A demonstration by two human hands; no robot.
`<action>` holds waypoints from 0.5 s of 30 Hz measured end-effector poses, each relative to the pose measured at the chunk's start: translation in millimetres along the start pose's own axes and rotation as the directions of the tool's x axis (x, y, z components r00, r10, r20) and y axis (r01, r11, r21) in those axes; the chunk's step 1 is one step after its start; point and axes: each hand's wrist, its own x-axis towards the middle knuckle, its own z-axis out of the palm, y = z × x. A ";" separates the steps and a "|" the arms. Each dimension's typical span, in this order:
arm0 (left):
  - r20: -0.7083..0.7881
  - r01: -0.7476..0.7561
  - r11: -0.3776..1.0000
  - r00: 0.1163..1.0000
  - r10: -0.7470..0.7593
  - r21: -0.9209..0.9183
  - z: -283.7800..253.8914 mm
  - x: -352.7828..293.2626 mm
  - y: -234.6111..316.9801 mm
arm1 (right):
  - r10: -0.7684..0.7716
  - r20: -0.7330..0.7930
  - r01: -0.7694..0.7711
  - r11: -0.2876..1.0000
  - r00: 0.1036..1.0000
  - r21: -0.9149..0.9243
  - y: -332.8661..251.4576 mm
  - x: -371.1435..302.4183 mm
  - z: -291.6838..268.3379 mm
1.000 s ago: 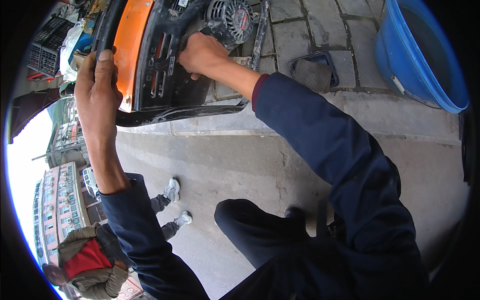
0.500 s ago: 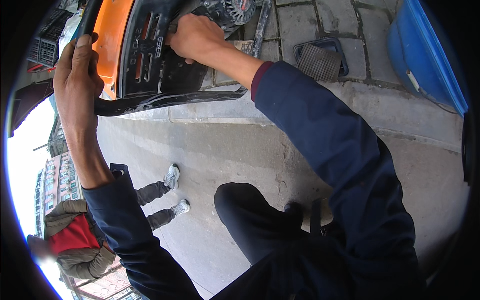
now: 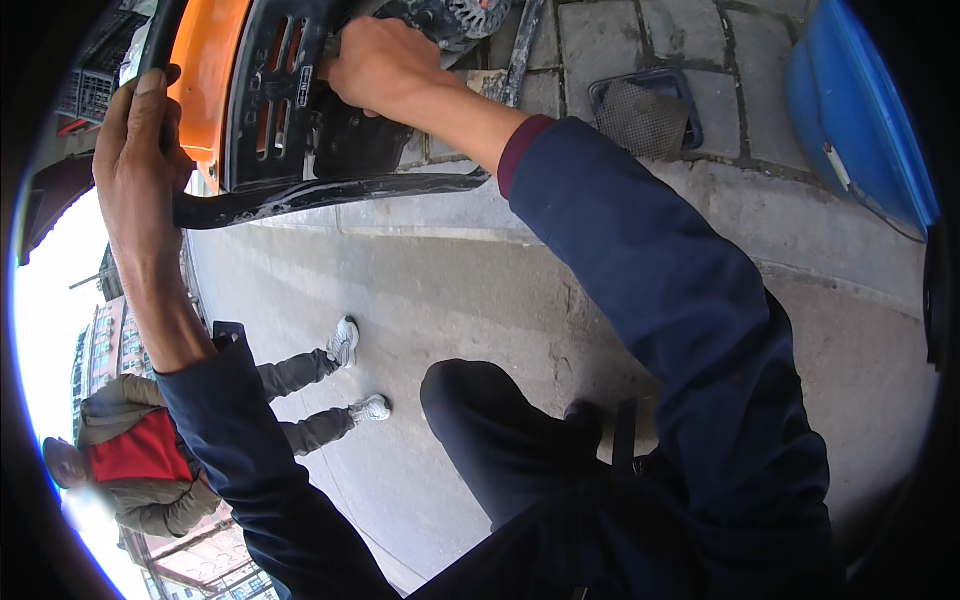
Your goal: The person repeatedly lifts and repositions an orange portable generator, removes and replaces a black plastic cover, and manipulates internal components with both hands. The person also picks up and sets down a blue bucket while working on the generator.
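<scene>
A portable engine machine, likely a generator, has an orange tank (image 3: 207, 85), a black slotted panel (image 3: 283, 110) and a black tubular frame (image 3: 330, 193). At the frame's upper left corner my left hand (image 3: 145, 165) is wrapped round the tube, thumb on top. My right hand (image 3: 385, 68) reaches to the panel's right edge, its fingers curled in and closed. What they pinch there is hidden behind the hand. Just beyond that hand sits a round finned metal part (image 3: 478, 15) of the machine.
On the paving to the right lie a black tray (image 3: 688, 100) and a perforated grey sheet (image 3: 640, 120). A blue barrel (image 3: 860, 110) stands at the far right. A kerb (image 3: 700, 200) borders the road. Another person (image 3: 140, 445) stands at the left; dark crates (image 3: 90, 90) are behind.
The machine and both my hands sit slightly farther left in view. The right hand stays at the panel's edge, the left on the tube. The other person's pose has shifted a little.
</scene>
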 end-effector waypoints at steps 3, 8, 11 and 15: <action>0.017 -0.002 1.000 1.000 0.002 -0.001 -0.5 2.2 -1.4 | -0.004 0.004 0.004 1.000 1.000 0.025 0.2 1.4 1.1; -0.040 0.013 0.999 0.999 -0.012 0.041 0.5 2.3 -3.0 | -0.012 -0.003 0.012 1.000 1.000 0.022 1.0 1.5 2.1; -0.059 0.023 0.998 0.998 -0.020 0.052 1.0 1.7 -3.4 | -0.002 0.003 0.002 1.000 1.000 0.021 0.9 2.1 1.6; -0.020 -0.008 1.000 1.000 0.009 0.015 0.0 2.2 -2.9 | 0.013 0.017 -0.014 0.999 1.000 0.035 1.6 2.7 1.8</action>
